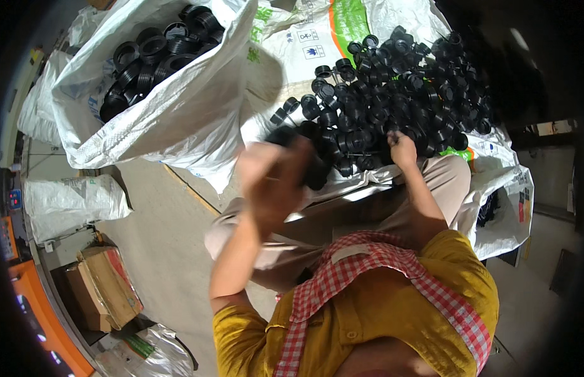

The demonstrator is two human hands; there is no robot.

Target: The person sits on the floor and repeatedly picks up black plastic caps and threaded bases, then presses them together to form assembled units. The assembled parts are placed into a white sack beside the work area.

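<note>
Head view, only one: person sits with legs folded, mustard shirt [342, 317], red-and-white checked apron [317, 289], beige trousers [452, 179]. Big pile of black caps [399, 88] in front, spread on white woven sacking [292, 38] with a green and orange band; pile runs from centre to upper right, thickest right of centre, a few caps strayed at its left edge. Right hand [402, 151] is at the pile's near edge, fingers bunched and pointing down among the caps; can't tell if they pinch one, the black parts merge there. Left hand [271, 173] is raised at the pile's left end, motion-blurred; dark shapes sit right against it, probably a black part, but can't tell whether the fingers are spread, pressed together or pinching. Upper left: large open white sack [198, 113], wall slumped toward the person, ribbed black rings [152, 47] piled inside. Right of the person's knee: another white sack [523, 188], open, black pieces showing in its mouth. Left side, on the grey floor [169, 251]: flattened white bag [78, 204], below it an open brown carton [116, 283], then a shiny plastic bag [157, 352] at the bottom. Orange equipment [44, 314] along the lower-left rim.
</note>
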